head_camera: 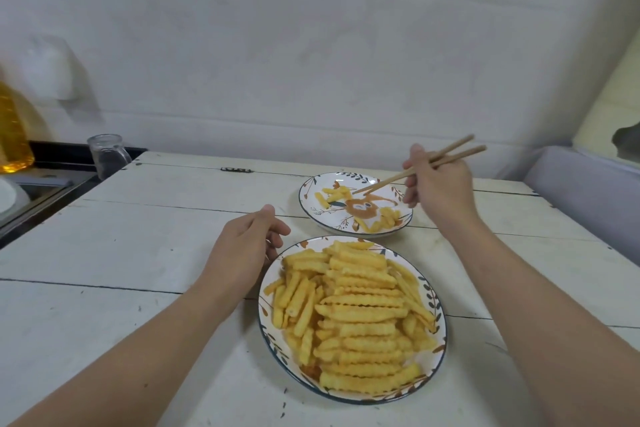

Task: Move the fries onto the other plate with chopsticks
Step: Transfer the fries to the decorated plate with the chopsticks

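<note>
Two plates sharing the white plank table (145, 246): near plate (437, 291) at lower centre of the frame, heaped with crinkle-cut fries (349, 315); far plate (313, 184) right of centre, carrying only a few fries in two small clusters beside a printed brown animal figure. Holding the chopsticks (415, 170) in the right hand (440, 184), fingers curled round the shafts, tips nearly together and hovering over the left cluster on the far plate, seemingly gripping nothing. Resting just beside the near plate's upper-left rim, the left hand (242, 246), fingers loosely curled, holding nothing. Judging the job barely begun, with nearly the whole heap waiting. Risking, from here, a fry slipping from the smooth tips on the way across the gap and landing on the table; pinching too hard probably breaking a soft fry; digging into the heap likely tipping fries over the rim. Sitting at the upper left: a glass mug (107, 156) and a bottle of yellow oil (14, 135). Showing no readable brand, label or writing anywhere.
</note>
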`<act>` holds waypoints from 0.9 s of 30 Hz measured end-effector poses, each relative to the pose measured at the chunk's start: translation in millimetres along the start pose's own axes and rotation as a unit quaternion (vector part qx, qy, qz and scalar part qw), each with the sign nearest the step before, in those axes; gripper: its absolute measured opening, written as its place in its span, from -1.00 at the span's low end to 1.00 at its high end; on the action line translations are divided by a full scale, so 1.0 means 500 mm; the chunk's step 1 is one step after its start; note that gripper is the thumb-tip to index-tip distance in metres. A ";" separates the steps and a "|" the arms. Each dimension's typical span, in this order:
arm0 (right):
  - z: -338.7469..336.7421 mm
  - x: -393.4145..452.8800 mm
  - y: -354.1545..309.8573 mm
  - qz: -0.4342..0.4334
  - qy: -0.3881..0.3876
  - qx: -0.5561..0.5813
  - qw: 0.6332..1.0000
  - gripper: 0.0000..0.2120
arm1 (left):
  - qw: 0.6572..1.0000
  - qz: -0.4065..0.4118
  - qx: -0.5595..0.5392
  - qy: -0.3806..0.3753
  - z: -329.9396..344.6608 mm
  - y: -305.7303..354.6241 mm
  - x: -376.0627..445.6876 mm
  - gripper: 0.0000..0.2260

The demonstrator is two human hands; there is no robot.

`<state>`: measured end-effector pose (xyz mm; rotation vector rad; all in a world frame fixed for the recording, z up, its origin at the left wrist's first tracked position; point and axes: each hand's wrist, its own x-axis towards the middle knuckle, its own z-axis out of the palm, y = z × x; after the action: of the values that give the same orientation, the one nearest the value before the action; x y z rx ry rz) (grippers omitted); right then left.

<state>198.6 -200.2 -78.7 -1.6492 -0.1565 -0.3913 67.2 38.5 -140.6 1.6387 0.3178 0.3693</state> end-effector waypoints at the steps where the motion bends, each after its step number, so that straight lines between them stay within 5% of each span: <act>1: 0.019 0.004 0.003 -0.003 -0.008 -0.016 1.000 -0.65 | 1.000 0.001 0.000 0.000 0.000 -0.001 0.001 -0.55; 9: 0.070 -0.002 0.004 -0.032 -0.014 -0.083 0.996 -0.55 | 1.000 0.002 0.001 -0.003 -0.002 -0.004 0.008 -0.55; 16: -0.054 -0.044 -0.040 0.005 0.056 0.083 0.995 -0.45 | 1.000 0.000 0.002 -0.006 0.002 0.003 -0.001 -0.55; 21: -0.120 -0.087 -0.069 0.042 -0.049 0.215 0.975 -0.43 | 1.000 -0.004 -0.002 -0.002 0.003 0.007 -0.007 -0.55; 27: -0.125 -0.104 -0.082 0.027 -0.118 0.167 0.978 -0.44 | 1.000 -0.006 -0.001 -0.006 0.001 0.007 -0.008 -0.55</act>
<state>126.5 -250.0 -53.7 -1.3584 -0.3357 -0.1162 63.6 36.0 -137.2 1.6365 0.3183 0.3518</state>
